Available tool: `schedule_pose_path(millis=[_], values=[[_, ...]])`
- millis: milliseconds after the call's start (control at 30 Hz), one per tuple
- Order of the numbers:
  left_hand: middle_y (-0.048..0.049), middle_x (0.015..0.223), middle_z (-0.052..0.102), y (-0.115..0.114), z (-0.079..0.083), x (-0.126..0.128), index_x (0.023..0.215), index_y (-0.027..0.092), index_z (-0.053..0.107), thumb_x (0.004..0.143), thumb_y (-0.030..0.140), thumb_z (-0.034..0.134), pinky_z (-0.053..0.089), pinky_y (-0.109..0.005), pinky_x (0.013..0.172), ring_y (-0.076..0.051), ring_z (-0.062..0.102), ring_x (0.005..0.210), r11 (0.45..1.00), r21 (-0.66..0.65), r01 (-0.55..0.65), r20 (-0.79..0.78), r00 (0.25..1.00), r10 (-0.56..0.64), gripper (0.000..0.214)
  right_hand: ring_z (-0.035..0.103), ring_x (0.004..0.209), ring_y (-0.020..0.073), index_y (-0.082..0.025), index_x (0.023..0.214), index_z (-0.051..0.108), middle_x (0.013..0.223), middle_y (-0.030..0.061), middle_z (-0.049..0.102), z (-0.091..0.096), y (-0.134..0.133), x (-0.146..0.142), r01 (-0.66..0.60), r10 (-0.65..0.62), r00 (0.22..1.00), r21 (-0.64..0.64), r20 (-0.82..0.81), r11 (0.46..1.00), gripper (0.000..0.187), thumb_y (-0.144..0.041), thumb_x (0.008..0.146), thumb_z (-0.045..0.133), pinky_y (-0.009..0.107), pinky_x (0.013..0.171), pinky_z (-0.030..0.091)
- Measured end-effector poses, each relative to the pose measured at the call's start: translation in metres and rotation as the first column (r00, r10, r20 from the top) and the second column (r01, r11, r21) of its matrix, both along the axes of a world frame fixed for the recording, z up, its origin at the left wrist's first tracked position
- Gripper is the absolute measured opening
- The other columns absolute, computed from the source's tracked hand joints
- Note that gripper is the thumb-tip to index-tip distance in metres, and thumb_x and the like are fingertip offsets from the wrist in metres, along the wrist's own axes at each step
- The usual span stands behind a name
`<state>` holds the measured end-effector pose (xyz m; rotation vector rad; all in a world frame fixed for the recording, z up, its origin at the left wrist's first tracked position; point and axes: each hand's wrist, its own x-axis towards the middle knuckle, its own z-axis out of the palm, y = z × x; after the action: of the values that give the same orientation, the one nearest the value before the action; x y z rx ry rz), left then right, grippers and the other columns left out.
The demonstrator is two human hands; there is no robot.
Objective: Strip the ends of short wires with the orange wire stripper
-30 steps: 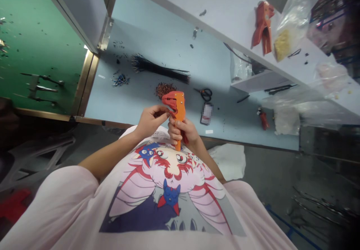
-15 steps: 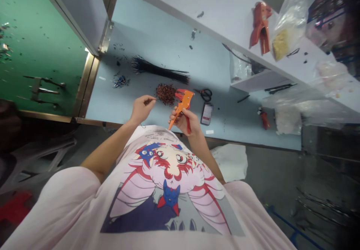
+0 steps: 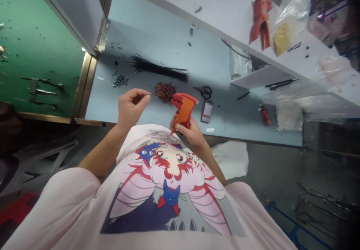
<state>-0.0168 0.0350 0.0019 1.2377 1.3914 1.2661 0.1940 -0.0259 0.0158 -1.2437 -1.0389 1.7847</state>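
My left hand (image 3: 132, 105) is closed in a pinch, with the tip of a thin dark wire (image 3: 153, 93) showing past the fingertips. That tip points at the jaw side of an orange and red wire stripper (image 3: 184, 109) but stays apart from it. Wrapped round the stripper's handles, my right hand (image 3: 194, 133) keeps its head upward. Just beyond the two hands lies a heap of small brown and copper-coloured scraps (image 3: 164, 89). Behind the heap, a bundle of black wires (image 3: 160, 69) rests on the blue table.
Right of the heap are black-handled scissors (image 3: 206, 92) and a phone (image 3: 207, 113). A small pile of blue and silvery bits (image 3: 118, 80) lies at left. Another red stripper (image 3: 261, 21) sits on the white shelf (image 3: 219, 10), near a plastic bag (image 3: 295, 6). A metal-edged partition (image 3: 67, 10) stands left.
My left hand has moved slightly up and left with the wire. The wire stripper has turned and come closer to the camera, and its handles look nearer together.
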Motion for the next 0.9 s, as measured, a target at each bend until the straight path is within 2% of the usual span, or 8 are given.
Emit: schedule_pose_path(millis=[200,400,667,900], values=[[0.0010,0.067,0.059,-0.015,0.011,0.003,0.076,0.019,0.068,0.076,0.022,0.063,0.038,-0.022,0.056,-0.008,0.047,0.058,0.986,0.169,0.001,-0.146,0.989,0.024,0.006,0.059,0.076,0.0159,-0.018,0.101,0.053,0.085,0.0042,0.058,0.013,-0.004,-0.002,-0.077,0.079,0.996,0.034,-0.044,0.996,0.030,-0.031,0.078,0.068,0.033,0.069,0.052],[0.0014,0.065,0.059,-0.020,0.012,0.003,0.077,0.018,0.067,0.077,0.018,0.062,0.035,-0.022,0.053,-0.007,0.045,0.056,0.953,0.297,0.060,-0.234,0.972,0.012,0.004,0.058,0.073,0.0143,-0.016,0.100,0.053,0.083,0.0038,0.059,0.014,-0.006,-0.007,-0.122,0.124,0.989,0.038,-0.082,0.992,0.032,-0.030,0.076,0.070,0.030,0.064,0.052],[0.0016,0.063,0.059,-0.022,0.017,0.004,0.077,0.019,0.067,0.077,0.016,0.062,0.034,-0.022,0.051,-0.007,0.045,0.054,0.933,0.336,0.130,-0.251,0.967,-0.044,0.006,0.058,0.071,0.0127,-0.017,0.100,0.052,0.084,0.0026,0.058,0.014,-0.008,-0.010,-0.194,0.193,0.968,0.011,-0.159,0.981,0.033,-0.026,0.075,0.072,0.027,0.061,0.053],[0.0015,0.063,0.058,-0.022,0.019,0.003,0.077,0.018,0.067,0.077,0.016,0.062,0.033,-0.022,0.050,-0.006,0.043,0.053,0.930,0.333,0.155,-0.229,0.970,-0.079,0.005,0.059,0.061,0.0107,-0.015,0.093,0.053,0.073,0.0005,0.058,0.015,-0.006,-0.009,-0.234,0.234,0.968,0.014,-0.086,0.972,0.023,-0.028,0.080,0.067,0.026,0.058,0.053]])
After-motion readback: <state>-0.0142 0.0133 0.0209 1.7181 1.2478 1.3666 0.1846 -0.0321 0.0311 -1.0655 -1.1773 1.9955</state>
